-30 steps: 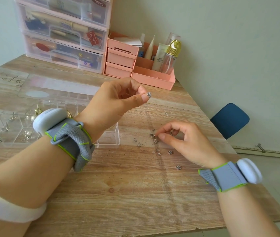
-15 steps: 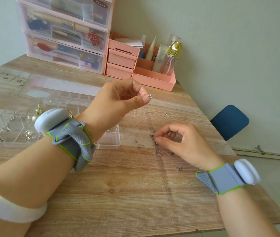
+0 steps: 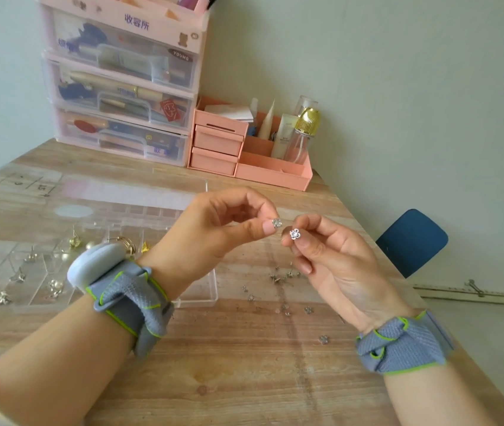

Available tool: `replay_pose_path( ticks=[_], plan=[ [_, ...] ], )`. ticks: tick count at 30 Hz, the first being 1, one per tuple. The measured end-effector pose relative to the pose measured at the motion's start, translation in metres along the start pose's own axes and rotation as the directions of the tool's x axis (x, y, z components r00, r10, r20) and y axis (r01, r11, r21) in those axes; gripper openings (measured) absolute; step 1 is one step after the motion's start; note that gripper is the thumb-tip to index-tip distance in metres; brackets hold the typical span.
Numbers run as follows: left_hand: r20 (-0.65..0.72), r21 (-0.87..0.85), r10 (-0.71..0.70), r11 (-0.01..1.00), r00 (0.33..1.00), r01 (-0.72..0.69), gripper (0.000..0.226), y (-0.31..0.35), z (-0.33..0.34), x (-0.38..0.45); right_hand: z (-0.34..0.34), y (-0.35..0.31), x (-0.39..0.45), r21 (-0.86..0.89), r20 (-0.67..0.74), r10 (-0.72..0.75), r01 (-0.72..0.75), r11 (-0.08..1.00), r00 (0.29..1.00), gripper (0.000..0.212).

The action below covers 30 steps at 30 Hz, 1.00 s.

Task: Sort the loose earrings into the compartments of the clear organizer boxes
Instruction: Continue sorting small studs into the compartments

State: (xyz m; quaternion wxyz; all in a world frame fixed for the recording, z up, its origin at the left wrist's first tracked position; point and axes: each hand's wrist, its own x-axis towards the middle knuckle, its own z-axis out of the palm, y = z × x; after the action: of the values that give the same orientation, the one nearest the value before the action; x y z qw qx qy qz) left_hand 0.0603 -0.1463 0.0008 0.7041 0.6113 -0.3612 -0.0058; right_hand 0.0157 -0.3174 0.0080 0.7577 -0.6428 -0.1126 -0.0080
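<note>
- Above the counter [image 3: 244,379], both hands are raised close together, each pinching one small silver stud.
- Left hand [image 3: 213,235]: thumb and forefinger closed narrowly on a flower-shaped earring [image 3: 276,223].
- Right hand [image 3: 330,259]: fingers [image 3: 306,224] nipped round a matching earring [image 3: 294,233], its stone turned toward the camera.
- Loose earrings [image 3: 284,276] lie scattered on the wood below the right hand; the clear organizer box [image 3: 201,290] sits to the left, several compartments already holding pieces.
- These studs look feather-light, rigid and slick, so they could easily flick away; a pinch on the flower head seems safest. Whether the thin posts are bent is too small to tell.
</note>
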Motion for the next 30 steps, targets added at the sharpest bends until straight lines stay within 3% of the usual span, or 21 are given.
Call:
replay_pose_path(
  ticks=[9,15,19,23,26,28,30],
  plan=[
    [0.081,-0.054,0.026,0.998,0.996,-0.022,0.017,0.001,-0.001,-0.001,0.004,0.004,0.003,0.142,0.097,0.007,-0.021,0.99,0.995,0.009],
    [0.064,-0.081,0.03,0.996,0.998,-0.025,0.005,0.004,-0.002,-0.001,0.011,0.003,0.003,0.162,0.133,0.004,-0.025,0.986,0.991,0.013],
    [0.082,0.019,-0.008,1.0,0.997,0.007,0.015,0.014,-0.011,-0.004,0.016,0.0,0.003,0.133,0.127,0.01,-0.027,0.991,0.992,0.013],
    [-0.022,0.335,-0.095,0.937,0.995,0.097,0.006,0.026,-0.033,-0.011,0.024,-0.003,0.003,-0.127,0.101,0.035,-0.022,0.992,0.994,0.012],
    [-0.044,0.663,-0.17,0.732,0.984,0.157,0.014,0.03,-0.052,-0.02,0.034,-0.002,0.003,-0.395,0.11,0.018,0.027,0.918,0.994,0.01],
    [-0.041,0.744,-0.247,0.64,0.968,0.195,0.015,0.034,-0.059,-0.027,0.042,0.001,0.005,-0.535,0.127,0.03,0.043,0.844,0.991,0.012],
    [-0.029,0.759,-0.311,0.611,0.95,0.223,0.014,0.037,-0.059,-0.031,0.05,0.005,0.007,-0.633,0.135,0.057,0.042,0.773,0.989,0.012]
  ],
)
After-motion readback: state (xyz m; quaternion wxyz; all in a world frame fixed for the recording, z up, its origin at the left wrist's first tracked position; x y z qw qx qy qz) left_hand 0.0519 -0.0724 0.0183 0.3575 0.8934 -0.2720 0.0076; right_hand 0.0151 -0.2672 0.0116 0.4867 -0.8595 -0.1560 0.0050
